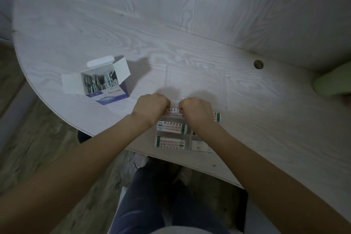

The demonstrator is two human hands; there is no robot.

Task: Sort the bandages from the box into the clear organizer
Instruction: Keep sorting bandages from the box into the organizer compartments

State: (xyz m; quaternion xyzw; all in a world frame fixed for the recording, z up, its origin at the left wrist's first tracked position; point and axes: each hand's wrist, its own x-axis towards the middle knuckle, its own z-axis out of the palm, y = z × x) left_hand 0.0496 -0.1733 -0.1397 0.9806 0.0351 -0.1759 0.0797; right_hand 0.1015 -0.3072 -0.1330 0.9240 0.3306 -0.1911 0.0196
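An open white-and-blue box [112, 95] stands at the left of the table with several wrapped bandages [100, 82] upright inside. The clear organizer [190, 136] lies near the table's front edge, its clear lid [195, 81] folded open away from me. Bandage stacks [171, 128] fill its near compartments, and a small white packet [199, 146] lies in the front right one. My left hand [152, 108] and right hand [196, 110] are both curled over the organizer's far row, pinching the ends of one bandage stack [173, 113] between them.
The pale wood-grain table [266, 119] has a curved front edge just below the organizer and a round cable hole [258, 64] at the right. A green object [332, 81] sits at the right edge. My legs and the floor show below the table.
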